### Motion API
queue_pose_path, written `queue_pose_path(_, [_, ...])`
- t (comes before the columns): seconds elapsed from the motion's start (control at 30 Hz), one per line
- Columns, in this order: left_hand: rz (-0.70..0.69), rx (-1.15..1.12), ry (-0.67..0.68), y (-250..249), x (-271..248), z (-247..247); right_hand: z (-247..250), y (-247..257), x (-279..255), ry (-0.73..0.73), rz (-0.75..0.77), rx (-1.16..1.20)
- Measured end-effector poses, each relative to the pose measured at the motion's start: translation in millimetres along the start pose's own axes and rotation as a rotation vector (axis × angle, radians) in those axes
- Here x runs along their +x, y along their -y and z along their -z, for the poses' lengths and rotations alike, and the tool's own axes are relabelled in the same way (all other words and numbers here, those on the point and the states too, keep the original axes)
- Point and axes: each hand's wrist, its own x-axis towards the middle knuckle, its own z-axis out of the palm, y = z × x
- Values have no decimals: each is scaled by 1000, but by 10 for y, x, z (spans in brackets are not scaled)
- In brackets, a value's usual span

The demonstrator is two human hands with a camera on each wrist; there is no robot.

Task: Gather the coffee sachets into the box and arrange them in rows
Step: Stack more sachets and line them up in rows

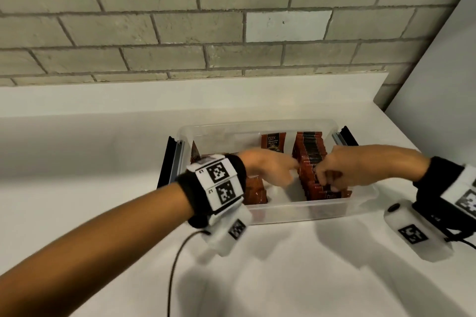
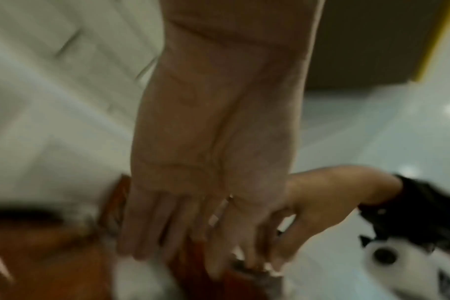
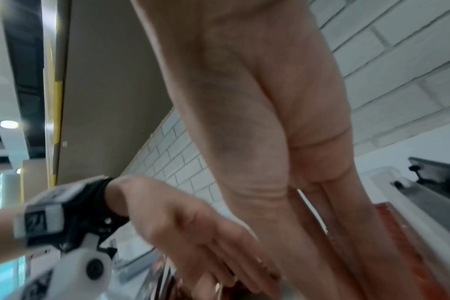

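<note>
One clear rectangular plastic box (image 1: 270, 211) sits on the white smooth desk (image 1: 296, 278), in front of a grey brick wall (image 1: 180, 20). Inside it, a long row of reddish-brown foil coffee sachets (image 1: 309, 147) stands on edge along the right side, too tightly packed to count. One more single sachet (image 1: 273, 142) stands upright at the back, and a small brown sachet stack (image 1: 255, 192) lies near the front left. Both hands are inside the box. The left hand (image 1: 268, 166) has its fingers straight and spread, the fingertips beside the row. The right hand (image 1: 342, 168) curls its fingers down over the row's near end, pinching the sachets' top edges.
</note>
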Motion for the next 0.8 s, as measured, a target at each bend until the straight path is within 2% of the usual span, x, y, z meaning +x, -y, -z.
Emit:
queue_pose_path(0.07, [28, 260, 139, 150, -68, 89, 130, -24, -12, -22, 24, 59])
queue_pose_path(0.17, [46, 458, 269, 277, -127, 117, 298, 51, 49, -79, 76, 117])
queue_pose_path(0.37, [15, 679, 255, 307, -54, 9, 350, 330, 551, 41, 58, 206])
queue_pose_path(0.6, [7, 617, 178, 472, -171, 170, 248, 450, 1058, 124, -74, 588])
queue_pose_path(0.7, [7, 495, 88, 609, -285, 241, 198, 499, 1202, 94, -142, 761])
queue_pose_path(0.8, [-54, 305, 4, 730, -432, 308, 212, 553, 1280, 101, -180, 917])
